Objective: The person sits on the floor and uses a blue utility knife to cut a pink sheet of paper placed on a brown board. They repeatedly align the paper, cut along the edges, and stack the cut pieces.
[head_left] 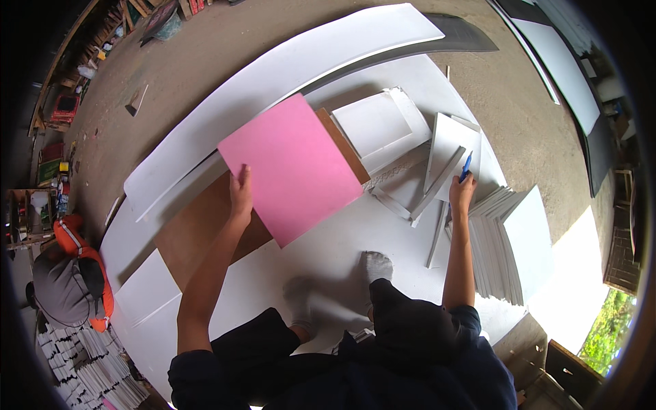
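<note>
My left hand [241, 195] grips a pink square sheet [294, 167] by its left edge, with the thumb on top and the other fingers hidden beneath. A brown board [344, 147] shows past the sheet's right side, and a larger brown board [198, 236] lies under my left forearm. In my right hand [462, 191] is a slim blue tool [466, 166], pen-like in shape; its exact kind is too small to tell. That hand is over a white board piece [447, 147] and a grey-white strip [441, 183], just beyond a tall stack of white sheets [523, 239].
I sit on a large white sheet [263, 290] with my feet in front of me. Long white foam-like board [307, 41] curves across the far side. White pieces [372, 126] are piled ahead. A grey and orange bag [68, 280] and stacked strips [96, 369] lie at left.
</note>
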Motion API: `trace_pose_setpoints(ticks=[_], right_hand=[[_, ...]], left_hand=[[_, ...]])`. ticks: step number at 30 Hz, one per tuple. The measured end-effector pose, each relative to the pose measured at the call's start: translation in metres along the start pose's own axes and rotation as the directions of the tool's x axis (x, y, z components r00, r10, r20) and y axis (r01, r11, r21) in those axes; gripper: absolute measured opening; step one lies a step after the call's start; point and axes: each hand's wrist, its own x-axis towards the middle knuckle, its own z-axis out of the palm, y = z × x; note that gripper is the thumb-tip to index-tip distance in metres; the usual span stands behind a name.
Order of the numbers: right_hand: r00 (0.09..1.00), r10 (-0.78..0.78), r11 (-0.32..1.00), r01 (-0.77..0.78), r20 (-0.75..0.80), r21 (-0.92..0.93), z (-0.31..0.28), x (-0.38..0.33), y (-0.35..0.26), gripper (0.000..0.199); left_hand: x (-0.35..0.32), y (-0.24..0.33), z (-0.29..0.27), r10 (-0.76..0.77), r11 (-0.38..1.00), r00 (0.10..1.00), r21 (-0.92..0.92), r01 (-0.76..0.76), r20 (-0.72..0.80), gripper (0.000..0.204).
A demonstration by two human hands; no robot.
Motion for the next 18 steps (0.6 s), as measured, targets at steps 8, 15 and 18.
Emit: trace_pose_setpoints(ticks=[8, 15, 18], right_hand=[[0.988, 0.14, 0.987, -0.134, 0.07, -0.09, -0.001, -0.004, 0.053, 0.046], [0.972, -0.232, 0.972, 0.231, -0.032, -0.034, -0.027, -0.003, 0.024, 0.046], [0.93, -0.32, 0.925, 0.265, 0.18, 0.274, -0.043, -0.012, -0.077, 0.039]], left_hand=[[-0.011, 0.016, 0.204, 0.097, 0.982, 0.912, 0.113, -0.153, 0.399, 0.046], [-0.015, 0.022, 0.128, -0.022, 0.91, 0.731, 0.316, -0.268, 0.682, 0.085], [0.001, 0.035, 0.02, -0.166, 0.88, 0.803, 0.454, -0.142, 0.572, 0.082]])
